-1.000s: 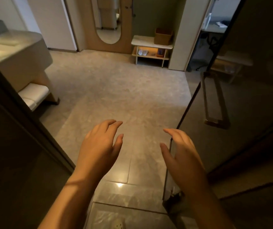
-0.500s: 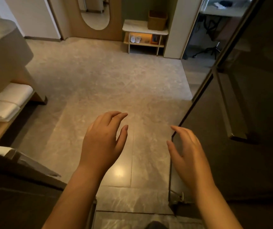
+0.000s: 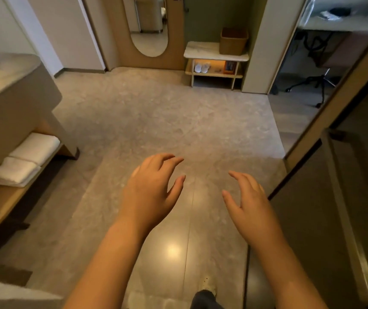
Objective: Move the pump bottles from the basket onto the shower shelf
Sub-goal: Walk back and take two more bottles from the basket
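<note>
A brown woven basket [image 3: 233,41] stands on a white-topped small shelf unit [image 3: 200,52] against the far wall. Its inside is hidden, and no pump bottle shows. My left hand [image 3: 151,190] hovers over the grey tiled floor, palm down, fingers loosely curved, holding nothing. My right hand [image 3: 248,201] hangs beside it, also relaxed and holding nothing. Both hands are far from the basket. The shower shelf is out of view.
A dark glass door [image 3: 325,197] with a long handle stands open on the right. A vanity counter [image 3: 11,103] with folded white towels [image 3: 25,161] beneath is on the left. White slippers [image 3: 202,68] sit on the shelf unit's lower level. An oval mirror [image 3: 148,25] hangs at the back.
The view has moved forward through the doorway into the room. The dark door frame at left has dropped out of view. Both hands stay empty and low in front.
</note>
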{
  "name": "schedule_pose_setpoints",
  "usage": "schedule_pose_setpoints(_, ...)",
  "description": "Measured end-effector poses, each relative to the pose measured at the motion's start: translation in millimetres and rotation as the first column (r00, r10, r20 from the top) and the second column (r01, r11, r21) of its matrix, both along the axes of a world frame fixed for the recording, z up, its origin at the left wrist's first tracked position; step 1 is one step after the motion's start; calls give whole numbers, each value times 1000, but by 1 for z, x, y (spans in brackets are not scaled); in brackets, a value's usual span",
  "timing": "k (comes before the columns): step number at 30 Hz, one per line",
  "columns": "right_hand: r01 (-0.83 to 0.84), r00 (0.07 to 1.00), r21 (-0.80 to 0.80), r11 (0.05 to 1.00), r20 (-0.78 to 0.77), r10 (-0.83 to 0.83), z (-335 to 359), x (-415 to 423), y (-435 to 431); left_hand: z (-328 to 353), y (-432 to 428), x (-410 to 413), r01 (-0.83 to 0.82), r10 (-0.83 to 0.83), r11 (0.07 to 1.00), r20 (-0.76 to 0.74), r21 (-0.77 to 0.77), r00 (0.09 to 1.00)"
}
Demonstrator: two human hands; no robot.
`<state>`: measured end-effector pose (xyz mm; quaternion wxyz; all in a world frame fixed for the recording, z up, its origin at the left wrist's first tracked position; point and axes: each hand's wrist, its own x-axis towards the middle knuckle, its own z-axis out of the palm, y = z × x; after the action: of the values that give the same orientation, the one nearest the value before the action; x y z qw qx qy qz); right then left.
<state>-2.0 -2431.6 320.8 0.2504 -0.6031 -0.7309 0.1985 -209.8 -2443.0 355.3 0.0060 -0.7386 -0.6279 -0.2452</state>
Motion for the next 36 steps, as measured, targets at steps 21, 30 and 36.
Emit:
schedule_pose_setpoints(21, 28, 998, 55, 998, -55, -25, 17, 9, 257, 8, 254, 14, -42, 37, 996, -74, -76, 997)
schedule_pose_setpoints(30, 42, 999, 123, 992, 9, -44, 26, -39, 422, -2, 415, -60, -54, 54, 997, 2, -59, 999)
schedule_pose_setpoints(36, 55, 998, 89, 994, 18, -57, 11, -63, 495, -13, 510, -73, -6, 6, 994, 5, -111, 1000)
